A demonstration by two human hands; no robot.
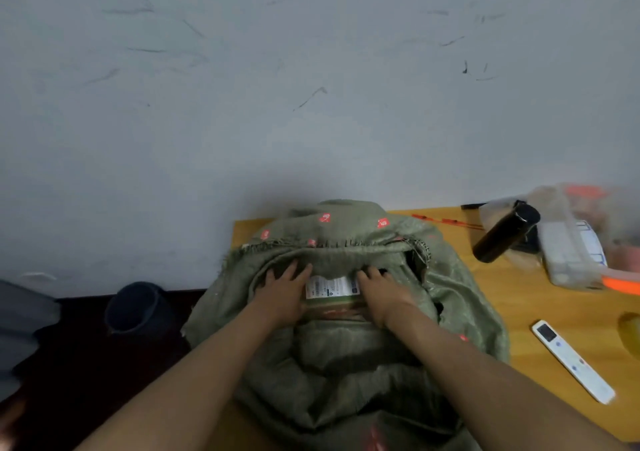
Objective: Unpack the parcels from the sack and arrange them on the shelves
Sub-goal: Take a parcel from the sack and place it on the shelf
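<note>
A green woven sack (346, 357) with small red marks lies on the wooden table (540, 312), its mouth open towards the wall. Inside the mouth shows a parcel (332, 289) with a white printed label; most of it is hidden by the sack cloth. My left hand (284, 291) reaches into the sack and lies at the parcel's left end with fingers spread. My right hand (381, 289) lies at the parcel's right end, its fingers curled over the edge. No shelves are in view.
On the table to the right lie a black bottle (505, 232) on its side, clear plastic bags of goods (571, 243), an orange item (623, 284) and a white remote control (571, 360). A dark bin (138, 308) stands on the floor at the left, below the grey wall.
</note>
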